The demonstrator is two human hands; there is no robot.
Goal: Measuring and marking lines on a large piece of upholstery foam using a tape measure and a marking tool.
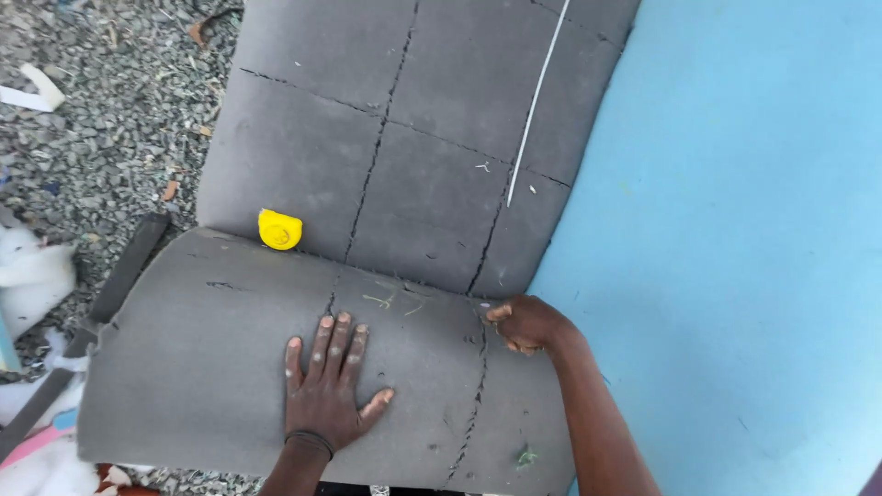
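A large grey foam sheet (404, 138) with dark cut lines lies over gravel, its near end folded or rolled up toward me. My left hand (329, 386) rests flat on the raised near fold, fingers spread, holding nothing. My right hand (528, 323) grips the fold's edge at the right, fingers curled on the foam. A small yellow round object (279, 230), perhaps a tape measure, sits on the sheet just beyond the fold, left of centre.
A light blue foam slab (735, 248) fills the right side. Gravel ground (110, 101) lies to the left, with white foam scraps (32, 276) and a dark grey strip (119, 276). A thin white strip (537, 92) lies on the grey sheet.
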